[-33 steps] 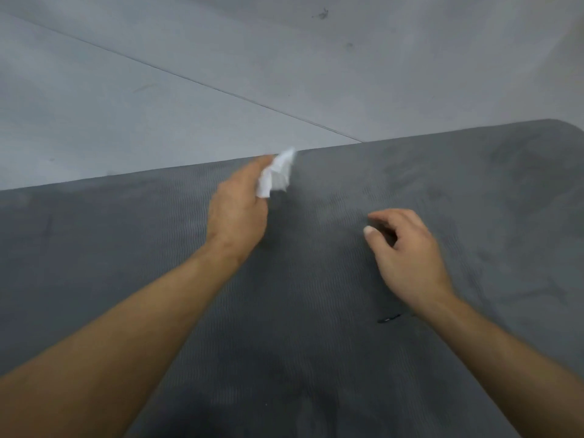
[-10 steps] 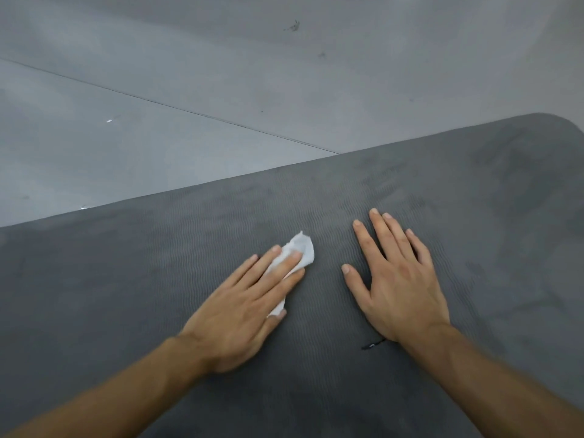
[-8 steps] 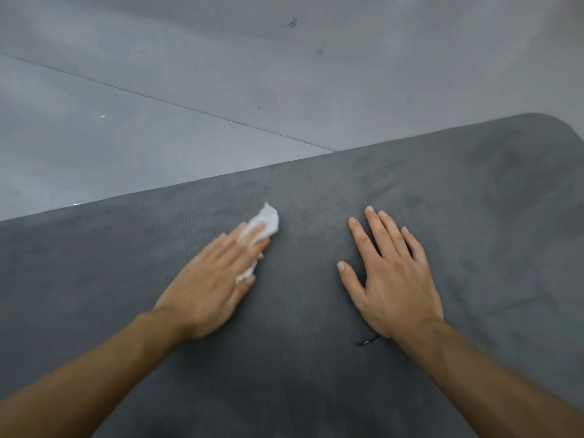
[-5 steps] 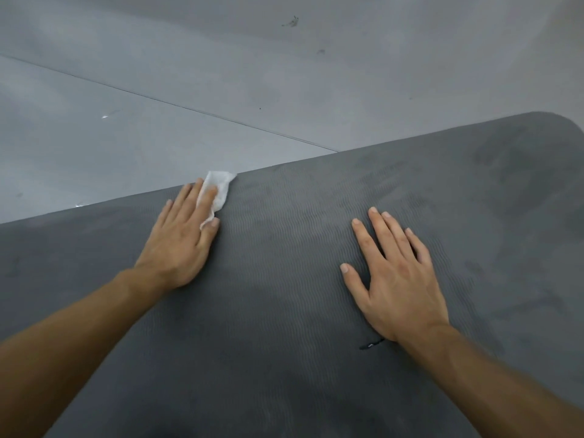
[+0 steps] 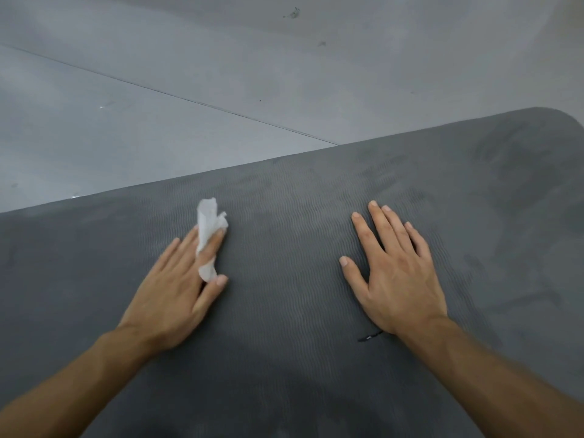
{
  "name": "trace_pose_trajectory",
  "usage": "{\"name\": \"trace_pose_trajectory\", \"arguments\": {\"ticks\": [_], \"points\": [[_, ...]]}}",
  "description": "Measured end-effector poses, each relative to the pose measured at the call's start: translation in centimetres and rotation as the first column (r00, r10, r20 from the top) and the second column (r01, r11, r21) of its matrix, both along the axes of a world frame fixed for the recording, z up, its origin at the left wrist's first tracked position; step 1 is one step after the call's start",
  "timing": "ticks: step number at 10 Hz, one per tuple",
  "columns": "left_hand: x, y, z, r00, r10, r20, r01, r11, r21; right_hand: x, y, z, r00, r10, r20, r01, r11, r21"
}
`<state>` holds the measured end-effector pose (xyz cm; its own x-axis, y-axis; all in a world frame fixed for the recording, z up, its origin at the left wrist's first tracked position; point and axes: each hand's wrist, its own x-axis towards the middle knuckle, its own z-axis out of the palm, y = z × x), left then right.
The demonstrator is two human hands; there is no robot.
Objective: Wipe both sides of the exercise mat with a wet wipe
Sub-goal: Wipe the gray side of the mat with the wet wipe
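Note:
A dark grey ribbed exercise mat [image 5: 284, 311] lies flat and fills the lower part of the view. My left hand [image 5: 177, 289] lies flat on it with straight fingers, pressing a crumpled white wet wipe [image 5: 208, 226] against the mat. The wipe sticks out past the fingertips and between the fingers. My right hand [image 5: 395, 273] rests flat on the mat to the right, fingers spread and straight, holding nothing.
Beyond the mat's far edge lies a smooth light grey floor [image 5: 158, 105] with a thin seam running across it. The mat's rounded corner [image 5: 556, 118] shows at the upper right. A small dark mark [image 5: 368, 337] sits on the mat by my right wrist.
My left hand has slid the wipe back from the mat's far edge toward me and to the right. My right hand has stayed in place.

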<state>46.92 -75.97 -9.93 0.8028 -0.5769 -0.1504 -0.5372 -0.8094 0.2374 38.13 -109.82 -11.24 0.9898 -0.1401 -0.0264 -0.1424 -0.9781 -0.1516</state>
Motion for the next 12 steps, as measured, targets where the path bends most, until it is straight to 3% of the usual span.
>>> {"name": "trace_pose_trajectory", "arguments": {"ticks": [2,4,5,6,7,8,9,10,11,12], "points": [[6.3,3.0,-0.7,0.959,0.279,0.055,-0.283,0.956,0.079,0.0,0.0,0.0,1.000,-0.002,0.005,0.002,1.000,-0.002],[7.2,0.9,-0.9,0.951,0.309,0.033,-0.310,0.950,0.037,0.0,0.0,-0.1,1.000,0.001,0.011,-0.001,1.000,-0.003],[4.7,-2.3,0.1,0.998,0.054,0.019,-0.055,0.998,0.037,0.0,0.0,-0.1,1.000,0.002,0.015,-0.002,1.000,-0.009],[0.0,-5.9,0.4,0.983,-0.185,0.013,0.183,0.981,0.066,0.0,0.0,0.0,1.000,-0.002,0.019,0.003,1.000,-0.016],[-4.0,-6.8,0.1,0.949,-0.314,0.012,0.311,0.944,0.110,0.0,0.1,0.2,1.000,-0.008,0.014,0.008,1.000,-0.026],[-4.8,-4.8,-0.1,0.962,-0.266,0.055,0.262,0.962,0.069,0.0,0.1,0.2,1.000,-0.003,0.017,0.003,1.000,-0.025],[-2.7,-0.5,-0.5,0.999,0.011,0.041,-0.012,1.000,0.023,0.0,0.1,0.0,1.000,0.003,0.017,-0.003,1.000,-0.023],[0.5,4.6,-0.4,0.974,0.223,0.046,-0.226,0.970,0.087,0.0,0.0,0.0,1.000,0.005,0.012,-0.005,1.000,-0.024],[3.2,6.8,0.1,0.946,0.321,0.040,-0.323,0.939,0.118,-0.1,0.0,0.0,1.000,0.002,0.014,-0.002,1.000,-0.024],[4.1,4.2,0.1,0.947,0.320,0.024,-0.321,0.944,0.069,0.0,0.0,0.0,1.000,0.002,0.011,-0.002,1.000,-0.026]]}}
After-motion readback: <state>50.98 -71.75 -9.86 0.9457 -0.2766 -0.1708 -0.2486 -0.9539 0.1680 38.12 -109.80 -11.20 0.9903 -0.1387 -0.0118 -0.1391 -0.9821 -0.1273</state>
